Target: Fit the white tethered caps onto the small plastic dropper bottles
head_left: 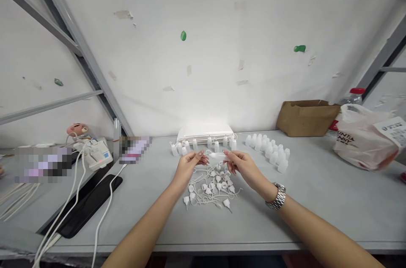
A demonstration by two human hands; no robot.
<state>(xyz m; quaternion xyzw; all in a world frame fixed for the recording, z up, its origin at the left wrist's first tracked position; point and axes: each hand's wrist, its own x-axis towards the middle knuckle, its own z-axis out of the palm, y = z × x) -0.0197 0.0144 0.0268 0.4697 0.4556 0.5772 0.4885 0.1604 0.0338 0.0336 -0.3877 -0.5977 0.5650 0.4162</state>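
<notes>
Between my two hands is a small white plastic cap with a looped strap, stretched roughly level above the table. My left hand pinches its left end with thumb and fingertips. At its right end the fingers of my right hand are closed as well; the fine detail there is too small to make out. Just below lies a loose pile of white needle-tip caps with thin straps. Behind my hands stand several small white bottles with caps and strap loops on. To the right, several translucent bottles without tips stand grouped.
A stack of white flat sheets or trays rests against the wall. At the back right are a brown cardboard box and a plastic bag. On the left lie a black phone, white cables and a power strip.
</notes>
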